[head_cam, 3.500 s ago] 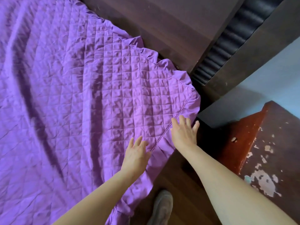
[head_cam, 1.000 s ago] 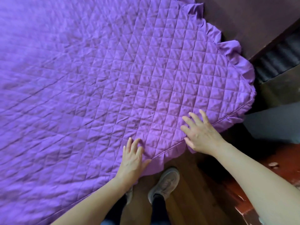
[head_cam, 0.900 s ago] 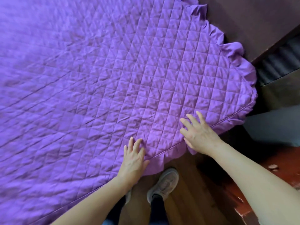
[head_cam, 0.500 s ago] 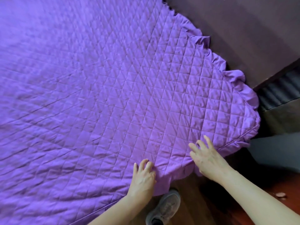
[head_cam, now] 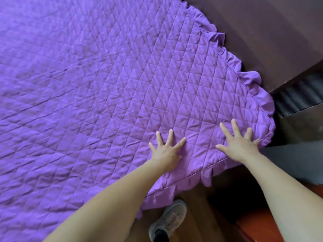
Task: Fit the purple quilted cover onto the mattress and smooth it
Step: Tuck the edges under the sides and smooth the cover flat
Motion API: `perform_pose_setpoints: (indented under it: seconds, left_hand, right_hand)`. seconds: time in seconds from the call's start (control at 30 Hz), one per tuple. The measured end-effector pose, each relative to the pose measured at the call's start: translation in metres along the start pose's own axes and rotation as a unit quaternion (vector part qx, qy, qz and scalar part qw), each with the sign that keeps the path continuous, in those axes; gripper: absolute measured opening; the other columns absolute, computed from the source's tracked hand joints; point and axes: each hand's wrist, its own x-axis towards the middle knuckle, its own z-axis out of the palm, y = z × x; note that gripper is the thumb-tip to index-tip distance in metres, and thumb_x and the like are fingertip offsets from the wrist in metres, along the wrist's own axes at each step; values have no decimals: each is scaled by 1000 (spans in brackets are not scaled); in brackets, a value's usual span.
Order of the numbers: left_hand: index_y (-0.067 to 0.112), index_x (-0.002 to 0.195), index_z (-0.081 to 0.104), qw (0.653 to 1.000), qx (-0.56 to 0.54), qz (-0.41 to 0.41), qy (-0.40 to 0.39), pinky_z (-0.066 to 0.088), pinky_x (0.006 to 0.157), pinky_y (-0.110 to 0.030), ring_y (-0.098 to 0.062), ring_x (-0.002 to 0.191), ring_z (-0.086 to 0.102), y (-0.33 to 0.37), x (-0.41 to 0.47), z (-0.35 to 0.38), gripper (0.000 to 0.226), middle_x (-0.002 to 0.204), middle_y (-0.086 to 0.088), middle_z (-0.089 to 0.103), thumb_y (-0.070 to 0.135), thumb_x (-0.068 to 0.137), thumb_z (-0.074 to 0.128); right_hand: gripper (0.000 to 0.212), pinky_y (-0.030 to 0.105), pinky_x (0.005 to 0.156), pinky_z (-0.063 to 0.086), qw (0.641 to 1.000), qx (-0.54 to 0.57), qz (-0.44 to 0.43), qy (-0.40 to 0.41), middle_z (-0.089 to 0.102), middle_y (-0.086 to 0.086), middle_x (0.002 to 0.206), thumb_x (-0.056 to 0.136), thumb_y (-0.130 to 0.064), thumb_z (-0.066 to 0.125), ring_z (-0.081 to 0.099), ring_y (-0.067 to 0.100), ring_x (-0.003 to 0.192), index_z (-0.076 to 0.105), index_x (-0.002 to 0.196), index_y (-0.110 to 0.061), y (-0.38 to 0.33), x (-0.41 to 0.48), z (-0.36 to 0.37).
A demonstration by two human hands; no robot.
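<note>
While cover (head_cam: 122,75) lies spread, left hand (head_cam: 166,151), right hand (head_cam: 239,145) press flat, fingers splayed, grip empty.

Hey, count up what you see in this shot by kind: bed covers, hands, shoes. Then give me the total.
Purple quilted cover: 1
Hands: 2, the left hand and the right hand, both pressed flat on the cover with fingers spread
Shoe: 1, on the floor by the frilled edge
Total: 4
</note>
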Motion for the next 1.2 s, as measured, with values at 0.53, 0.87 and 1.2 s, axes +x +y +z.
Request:
perform_pose_setpoints:
  seconds: [0.53,0.87,1.2]
  left_hand:
    - [7,75,52,934,-108,-163,300,50,80,-34,-28,101,48,-240,-251,116,20,107,-20,55,23,76,40]
    - [10,81,49,986,-58,-121,99,55,68,-49,-36,109,45,-316,-314,176,49,112,-14,40,29,50,81]
    - [4,88,48,982,23,-117,146,54,76,-46,-36,102,56,-320,-322,203,20,104,-16,49,13,75,36]
  right_hand:
    - [40,68,95,35,882,-86,-417,204,58,17,124,56,-19,83,52,43,117,63,91,-16,-255,-144,109]
    - [48,70,84,40,850,-222,-472,67,64,18,116,35,-19,89,56,51,108,66,78,-13,-352,-202,167]
    - [37,69,84,43,834,-254,-467,144,64,19,114,72,-4,31,59,47,106,66,82,-9,-344,-203,188]
